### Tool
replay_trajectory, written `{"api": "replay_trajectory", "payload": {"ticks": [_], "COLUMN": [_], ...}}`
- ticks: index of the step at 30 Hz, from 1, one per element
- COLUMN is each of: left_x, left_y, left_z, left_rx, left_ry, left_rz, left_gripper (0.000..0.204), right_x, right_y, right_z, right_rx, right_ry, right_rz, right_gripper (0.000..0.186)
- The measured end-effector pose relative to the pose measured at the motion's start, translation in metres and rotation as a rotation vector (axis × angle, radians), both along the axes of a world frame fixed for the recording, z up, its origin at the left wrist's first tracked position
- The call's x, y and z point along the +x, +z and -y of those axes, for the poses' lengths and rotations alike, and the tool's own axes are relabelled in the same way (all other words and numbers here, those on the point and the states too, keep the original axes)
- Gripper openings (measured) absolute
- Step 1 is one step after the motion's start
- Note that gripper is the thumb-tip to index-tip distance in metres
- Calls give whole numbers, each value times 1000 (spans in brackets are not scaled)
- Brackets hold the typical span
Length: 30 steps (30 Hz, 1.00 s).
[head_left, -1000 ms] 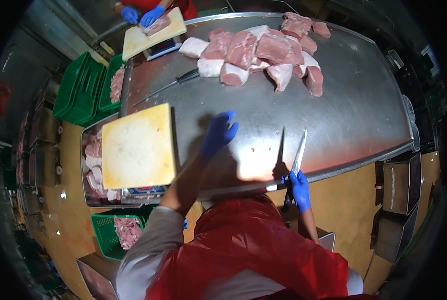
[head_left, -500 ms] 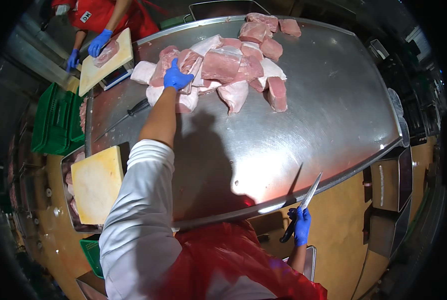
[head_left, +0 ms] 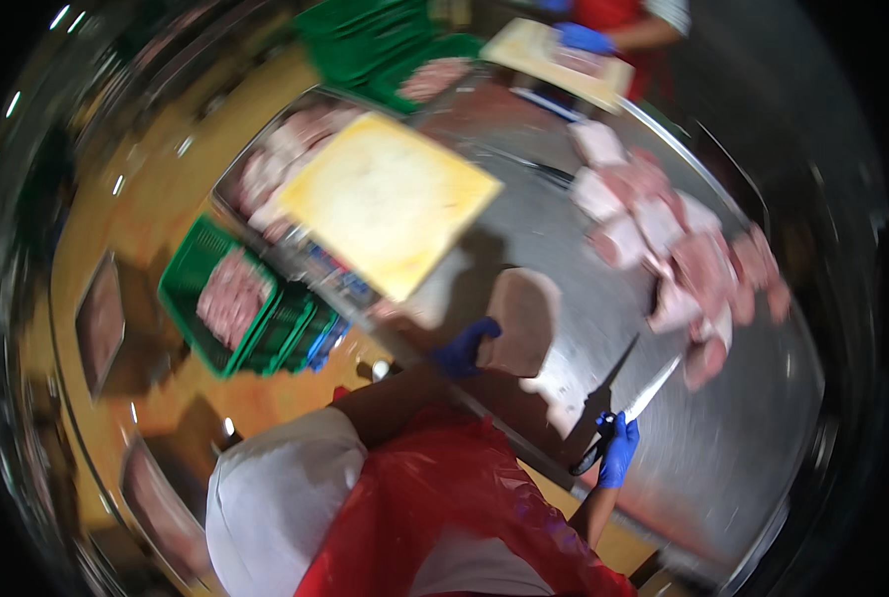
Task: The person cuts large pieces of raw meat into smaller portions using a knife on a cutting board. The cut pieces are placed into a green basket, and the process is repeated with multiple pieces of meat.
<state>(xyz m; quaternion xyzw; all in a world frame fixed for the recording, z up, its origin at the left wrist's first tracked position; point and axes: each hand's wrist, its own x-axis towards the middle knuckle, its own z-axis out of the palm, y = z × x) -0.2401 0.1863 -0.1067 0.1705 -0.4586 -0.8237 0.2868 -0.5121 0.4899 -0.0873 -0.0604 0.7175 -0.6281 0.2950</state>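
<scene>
Meat slab (head_left: pixel 524 323) brought near frame centre, edge clamped in left hand (head_left: pixel 461 350); knife (head_left: pixel 653 387) gripped in right hand (head_left: pixel 618 451), lower right.

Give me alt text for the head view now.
A gloved left hand holds a slab of meat at a metal table; the right hand holds a knife. A cutting board lies upper left, a meat pile upper right.

No writing, number or sign is legible here.
</scene>
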Motion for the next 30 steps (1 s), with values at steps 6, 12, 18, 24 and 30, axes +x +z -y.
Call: {"api": "replay_trajectory", "payload": {"ticks": [6,12,18,24,30], "left_x": [62,105,266,327,257], "left_y": [118,57,94,96,122], "left_z": [63,51,56,173,235], "left_rx": [741,217,-286,-698,-1234], "left_ry": [43,109,113,826,768], "left_rz": [-508,-202,486,624,266], "left_gripper": [23,28,20,19,28], "right_x": [48,171,251,319,379], "right_y": [66,127,106,104,148], "right_z": [133,239,228,232,348], "right_rx": [15,-62,-9,293,479], "right_ry": [347,500,462,478,937], "right_rz": [-130,-204,-115,-394,-954], "right_gripper": [20,20,22,20,24]}}
